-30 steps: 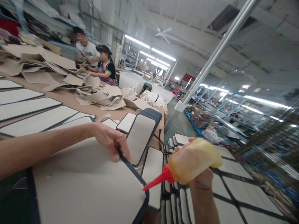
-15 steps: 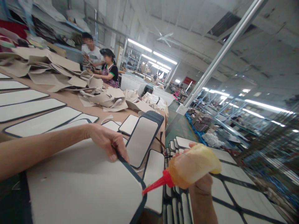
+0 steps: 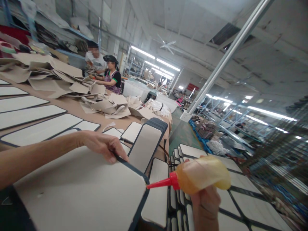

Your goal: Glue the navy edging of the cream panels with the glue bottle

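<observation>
A large pale panel with a dark edge (image 3: pixel 84 192) fills the lower left. My left hand (image 3: pixel 104 146) is closed on its far edge, thumb on top and fingers pinching the dark border. In my right hand (image 3: pixel 205 199) is a soft bottle of amber liquid (image 3: pixel 202 175), lying nearly level, with my fingers wrapped round it. Its red nozzle (image 3: pixel 160 183) points left, and the tip meets the panel's dark edge at the rounded right corner. Most of my right fingers are hidden behind the bottle.
Dark-edged pale pieces (image 3: pixel 31 115) lie at left; a fanned stack (image 3: pixel 146 144) stands beyond the panel. More pieces (image 3: pixel 252 199) fill the right. Beige cut parts (image 3: pixel 64 73) are heaped across the table. Two people work behind the heap, near a white bin (image 3: pixel 136 88).
The nozzle tip has moved up along the panel's corner, and the bottle lies more level. The panel has turned slightly, with my left hand still gripping its edge.
</observation>
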Action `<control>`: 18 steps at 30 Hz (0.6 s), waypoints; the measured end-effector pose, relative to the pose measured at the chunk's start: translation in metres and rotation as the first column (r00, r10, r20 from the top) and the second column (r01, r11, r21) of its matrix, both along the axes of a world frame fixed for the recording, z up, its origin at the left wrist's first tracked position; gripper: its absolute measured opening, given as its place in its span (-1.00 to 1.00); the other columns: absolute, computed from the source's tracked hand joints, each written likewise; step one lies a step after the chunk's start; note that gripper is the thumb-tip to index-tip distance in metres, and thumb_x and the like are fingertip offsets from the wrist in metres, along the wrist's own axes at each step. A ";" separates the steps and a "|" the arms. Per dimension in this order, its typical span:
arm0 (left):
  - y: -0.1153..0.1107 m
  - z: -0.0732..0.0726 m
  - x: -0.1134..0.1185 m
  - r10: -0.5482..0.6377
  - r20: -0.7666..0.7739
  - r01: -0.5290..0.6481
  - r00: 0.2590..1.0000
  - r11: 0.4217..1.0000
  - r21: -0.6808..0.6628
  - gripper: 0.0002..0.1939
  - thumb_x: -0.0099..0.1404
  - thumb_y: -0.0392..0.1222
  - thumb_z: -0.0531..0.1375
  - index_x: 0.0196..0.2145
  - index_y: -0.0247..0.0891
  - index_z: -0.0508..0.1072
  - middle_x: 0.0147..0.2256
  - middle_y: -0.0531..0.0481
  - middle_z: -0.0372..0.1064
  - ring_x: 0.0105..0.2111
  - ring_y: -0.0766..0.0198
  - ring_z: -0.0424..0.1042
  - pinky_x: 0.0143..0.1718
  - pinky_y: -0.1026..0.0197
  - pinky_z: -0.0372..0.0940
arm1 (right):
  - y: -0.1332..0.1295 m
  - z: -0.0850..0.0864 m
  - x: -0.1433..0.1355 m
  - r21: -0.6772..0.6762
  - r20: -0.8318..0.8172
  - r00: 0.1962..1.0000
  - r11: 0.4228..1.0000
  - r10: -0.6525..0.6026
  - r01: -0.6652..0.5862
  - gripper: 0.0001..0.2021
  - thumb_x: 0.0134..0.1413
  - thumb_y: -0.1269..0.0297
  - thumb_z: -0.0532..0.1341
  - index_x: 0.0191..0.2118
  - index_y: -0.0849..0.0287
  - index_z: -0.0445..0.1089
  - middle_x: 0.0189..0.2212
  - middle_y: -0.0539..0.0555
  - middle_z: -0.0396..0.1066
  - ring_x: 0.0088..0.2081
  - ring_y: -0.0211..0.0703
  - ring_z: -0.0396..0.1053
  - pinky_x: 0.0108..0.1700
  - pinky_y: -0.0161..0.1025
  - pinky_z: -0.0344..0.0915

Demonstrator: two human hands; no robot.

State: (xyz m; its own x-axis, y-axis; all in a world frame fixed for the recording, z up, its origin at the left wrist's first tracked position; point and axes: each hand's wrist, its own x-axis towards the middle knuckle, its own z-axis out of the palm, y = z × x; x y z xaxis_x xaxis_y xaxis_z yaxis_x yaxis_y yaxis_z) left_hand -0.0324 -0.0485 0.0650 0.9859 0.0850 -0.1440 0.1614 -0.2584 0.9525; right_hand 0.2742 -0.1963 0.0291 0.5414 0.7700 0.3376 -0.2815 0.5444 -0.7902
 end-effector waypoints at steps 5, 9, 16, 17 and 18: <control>0.002 -0.001 -0.004 0.035 0.039 -0.036 0.999 0.999 0.008 -0.59 0.27 -0.18 0.20 0.02 -0.48 0.47 -0.31 -0.08 0.38 -0.42 0.32 0.19 -0.43 0.42 0.11 | 0.001 -0.009 -0.004 0.004 0.022 0.999 0.999 -0.047 0.046 -0.49 -0.22 0.09 0.33 -0.02 -0.07 0.40 -0.18 0.07 0.50 -0.17 0.11 0.47 -0.18 0.01 0.44; 0.003 -0.004 -0.006 0.027 0.083 -0.025 0.996 0.999 -0.024 -0.61 0.30 -0.24 0.17 0.04 -0.46 0.45 -0.28 -0.07 0.41 -0.37 0.31 0.23 -0.38 0.44 0.14 | 0.001 -0.014 -0.006 0.042 0.017 0.999 0.999 -0.028 0.028 -0.50 -0.18 0.11 0.35 -0.01 -0.09 0.38 -0.14 0.00 0.49 -0.18 0.01 0.48 -0.21 -0.11 0.47; 0.002 -0.009 -0.010 0.063 0.098 -0.055 0.993 0.995 -0.078 -0.62 0.32 -0.25 0.16 0.05 -0.44 0.44 -0.20 -0.10 0.45 -0.28 0.25 0.33 -0.25 0.42 0.20 | 0.000 -0.010 -0.009 0.079 -0.018 0.999 0.996 -0.028 0.029 -0.50 -0.36 0.13 0.46 -0.14 -0.04 0.47 -0.27 -0.03 0.53 -0.28 -0.02 0.51 -0.29 -0.11 0.49; 0.002 -0.009 -0.010 0.068 0.098 -0.060 0.993 0.995 -0.081 -0.62 0.32 -0.25 0.16 0.06 -0.44 0.44 -0.18 -0.11 0.45 -0.26 0.24 0.33 -0.22 0.41 0.20 | -0.001 -0.010 -0.010 0.073 -0.032 0.999 0.997 -0.033 0.035 -0.49 -0.37 0.13 0.47 -0.14 -0.04 0.47 -0.29 -0.02 0.54 -0.31 -0.02 0.51 -0.30 -0.11 0.49; 0.002 -0.009 -0.011 0.073 0.099 -0.065 0.992 0.995 -0.081 -0.62 0.32 -0.25 0.16 0.06 -0.43 0.43 -0.17 -0.12 0.44 -0.24 0.23 0.34 -0.19 0.40 0.21 | -0.001 -0.010 -0.011 0.067 -0.046 0.998 0.997 -0.034 0.037 -0.49 -0.37 0.13 0.47 -0.14 -0.05 0.47 -0.30 -0.02 0.54 -0.33 -0.03 0.51 -0.30 -0.11 0.49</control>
